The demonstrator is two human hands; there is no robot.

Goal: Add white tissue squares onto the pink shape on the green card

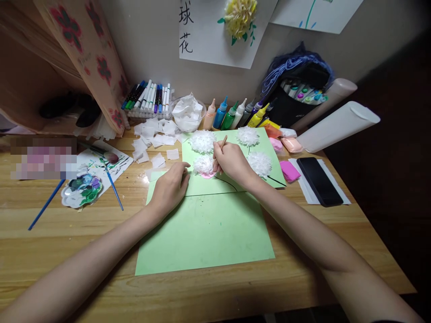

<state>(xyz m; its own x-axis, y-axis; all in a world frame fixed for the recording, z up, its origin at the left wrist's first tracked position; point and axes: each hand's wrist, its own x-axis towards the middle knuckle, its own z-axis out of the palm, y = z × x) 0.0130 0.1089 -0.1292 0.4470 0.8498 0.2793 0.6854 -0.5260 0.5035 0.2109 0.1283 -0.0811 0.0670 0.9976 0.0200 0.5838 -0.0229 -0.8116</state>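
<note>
My right hand [229,162] is closed around a thin wooden stick [223,141], over the right side of the lower left white paper flower [203,164], which has a pink base at its lower edge. My left hand [171,187] rests at the left edge of the green paper [205,237], its fingers curled; whether anything is between them is hidden. Three more white fluffy flowers lie on the upper green sheet [232,134]: one at the upper left [202,141], one at the upper right [248,136] and one at the lower right [260,164].
White paper squares [158,160] and a bowl of white paper [188,114] lie behind my left hand. Paint bottles [229,117] stand along the wall. A phone [319,181] is at the right, a paint palette [81,190] and brushes at the left.
</note>
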